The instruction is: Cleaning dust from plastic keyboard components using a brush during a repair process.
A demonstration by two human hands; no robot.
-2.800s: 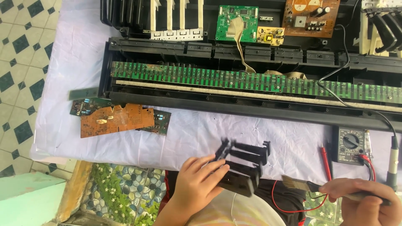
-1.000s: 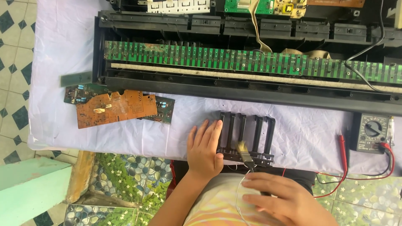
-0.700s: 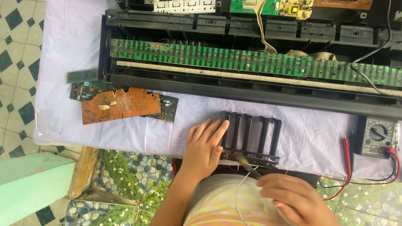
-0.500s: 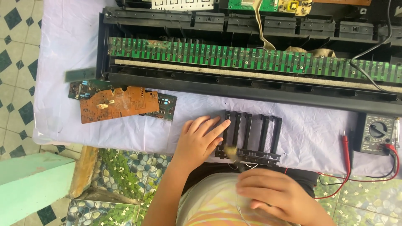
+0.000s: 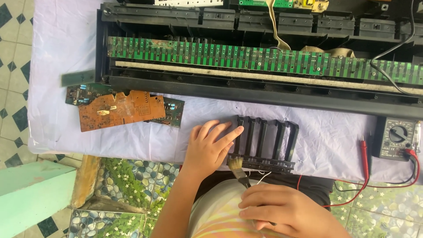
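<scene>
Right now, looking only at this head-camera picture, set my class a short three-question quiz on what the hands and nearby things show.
1. True or false: the left hand rests on the black key block.
2. What does the right hand hold? A) screwdriver B) small brush C) pliers
3. Fill in: the multimeter lies at the cloth's ____ edge.

Key: 1 true; 2 B; 3 right.

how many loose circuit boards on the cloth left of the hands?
2: an orange-brown board on top, and a dark green board partly under it, its ends showing at both sides. More may be hidden beneath.
</scene>
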